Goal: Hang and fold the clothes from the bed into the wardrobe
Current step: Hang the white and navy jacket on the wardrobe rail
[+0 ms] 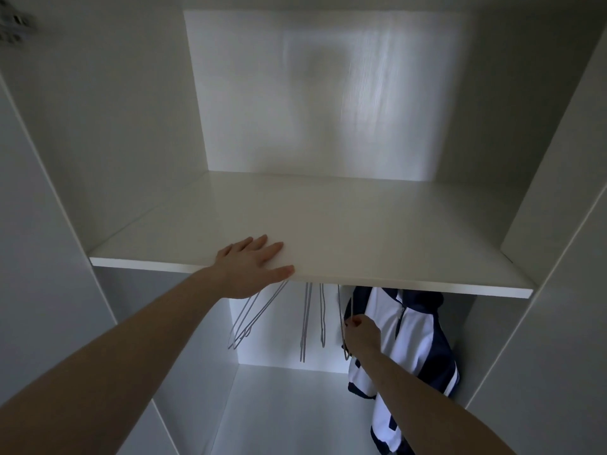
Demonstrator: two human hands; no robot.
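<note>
With the left hand [254, 261] flat on the shelf [361, 231], the right hand [361, 333] pinching a hanger [343, 323] at lower right should lift it off cleanly beside the jersey [410, 339].

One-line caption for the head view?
Left hand flat on wardrobe shelf; right hand pinches wire hanger beside hung jersey.

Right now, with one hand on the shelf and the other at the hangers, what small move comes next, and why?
Probably lift the thin grey wire hanger that the right hand pinches up off its hidden rail. The navy and white striped shirt already hangs beside it, other empty hangers dangle free, and the left hand rests flat on the white wardrobe shelf, seemingly for support.
</note>
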